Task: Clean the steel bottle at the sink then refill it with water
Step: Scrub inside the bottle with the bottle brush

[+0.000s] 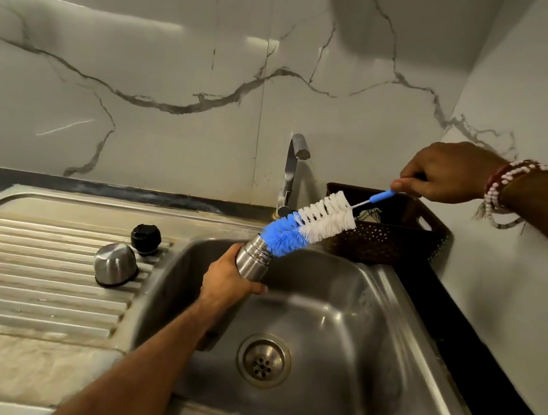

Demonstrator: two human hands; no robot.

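My left hand (228, 284) grips the steel bottle (254, 258) over the sink basin (370, 340), tilted with its open threaded mouth up and to the right. My right hand (446, 173) holds the blue handle of a bottle brush (308, 223) with blue and white bristles. The blue bristle tip touches the bottle's mouth. The bottle's lower body is hidden behind my left hand. A steel cup lid (115, 265) and a black stopper (145, 239) lie on the ribbed drainboard (32, 281) to the left.
A steel tap (292, 171) rises behind the basin, with no water running. A dark brown perforated basket (390, 235) sits at the basin's back right corner, just behind the brush. The drain (263, 360) is in the basin's floor. Marbled wall tiles stand close behind and to the right.
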